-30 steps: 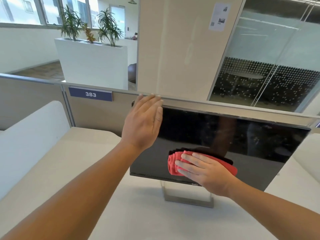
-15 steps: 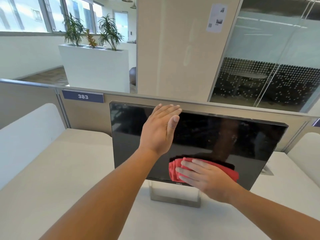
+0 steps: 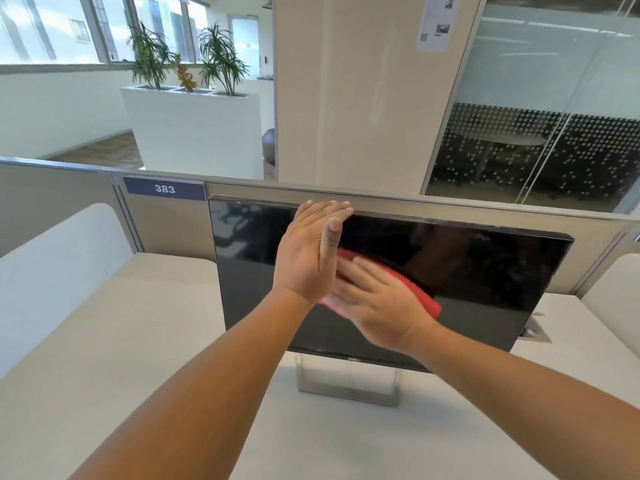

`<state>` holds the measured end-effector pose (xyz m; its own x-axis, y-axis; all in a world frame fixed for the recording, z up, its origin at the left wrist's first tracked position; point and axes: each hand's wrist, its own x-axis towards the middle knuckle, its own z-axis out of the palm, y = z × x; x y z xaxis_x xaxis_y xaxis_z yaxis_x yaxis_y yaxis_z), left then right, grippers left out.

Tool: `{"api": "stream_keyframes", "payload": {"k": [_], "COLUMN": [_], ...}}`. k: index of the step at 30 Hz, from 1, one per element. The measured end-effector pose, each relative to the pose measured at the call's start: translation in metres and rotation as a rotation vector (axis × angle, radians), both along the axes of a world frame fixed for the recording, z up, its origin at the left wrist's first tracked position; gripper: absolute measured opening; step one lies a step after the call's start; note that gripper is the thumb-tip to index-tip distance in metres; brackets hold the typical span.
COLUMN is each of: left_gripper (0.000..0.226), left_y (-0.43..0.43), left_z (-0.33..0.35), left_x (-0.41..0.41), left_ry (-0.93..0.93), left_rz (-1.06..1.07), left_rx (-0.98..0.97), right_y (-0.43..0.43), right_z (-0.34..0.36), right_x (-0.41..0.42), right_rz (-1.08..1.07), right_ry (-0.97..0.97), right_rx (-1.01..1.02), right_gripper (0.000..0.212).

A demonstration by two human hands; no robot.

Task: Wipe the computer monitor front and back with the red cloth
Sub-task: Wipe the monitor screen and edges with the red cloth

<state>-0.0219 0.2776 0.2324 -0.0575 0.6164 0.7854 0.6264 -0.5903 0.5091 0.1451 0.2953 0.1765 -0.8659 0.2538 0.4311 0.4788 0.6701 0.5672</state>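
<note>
Hands [image 3: 306, 252] [image 3: 379, 308] and red cloth [image 3: 423, 296] on monitor [image 3: 491, 271]

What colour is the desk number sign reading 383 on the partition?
The number sign is dark blue with white digits, seen in the head view.

We look over a pale surface [image 3: 104, 341] fenced by a beige partition [image 3: 166, 233] that carries a blue plate [image 3: 165, 188] reading 383 at eleven o'clock. A white rounded divider [image 3: 52, 265] stands at nine o'clock, with its twin at three. Beyond, at twelve, rises a beige column [image 3: 346, 98] with a paper notice [image 3: 437, 26]. At eleven a white planter [image 3: 194, 133] holds green plants, and daylight floods the windows [image 3: 52, 29] at ten. At two a glass wall [image 3: 554, 81] with a dotted band encloses a round table [image 3: 509, 140].
</note>
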Motion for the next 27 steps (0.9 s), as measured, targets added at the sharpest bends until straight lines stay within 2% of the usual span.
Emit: {"api": "stream_keyframes", "payload": {"k": [2,4,8,11,13,16,19,22,27], "left_gripper": [0.086,0.084,0.07,0.051,0.048,0.047,0.047,0.048,0.042], "left_y": [-0.002,-0.004,-0.003,0.0,0.002,0.004,0.005,0.003,0.006], "left_z": [0.0,-0.001,-0.003,-0.004,-0.005,-0.007,-0.006,-0.006,-0.008], "left_x": [0.001,0.001,0.001,0.002,0.002,0.002,0.002,0.001,0.002], "left_ry": [-0.005,-0.007,-0.003,-0.016,-0.015,-0.001,0.01,0.044,-0.017], "left_rz": [0.006,-0.004,0.006,0.021,0.025,0.036,0.046,0.073,0.037], "left_rx": [-0.009,0.001,0.007,0.005,0.031,0.059,0.06,0.069,0.062], "right_y": [-0.005,-0.011,-0.014,-0.011,-0.007,0.003,0.006,0.005,-0.009], "right_z": [-0.028,-0.053,-0.075,-0.057,-0.028,0.018,0.033,0.009,-0.06], "right_x": [0.005,0.024,0.08,0.101,0.097,0.074,0.04,0.016,-0.036], "right_rz": [0.007,-0.012,-0.014,-0.018,-0.038,-0.072,-0.051,-0.019,0.024], "right_ry": [-0.194,-0.346,-0.476,-0.411,-0.237,0.101,0.252,0.175,-0.162], "right_rx": [-0.062,-0.039,0.05,0.044,0.026,0.109,0.124,0.088,-0.115], "right_gripper": [0.056,0.054,0.052,0.056,0.056,0.044,0.04,0.043,0.047]}}
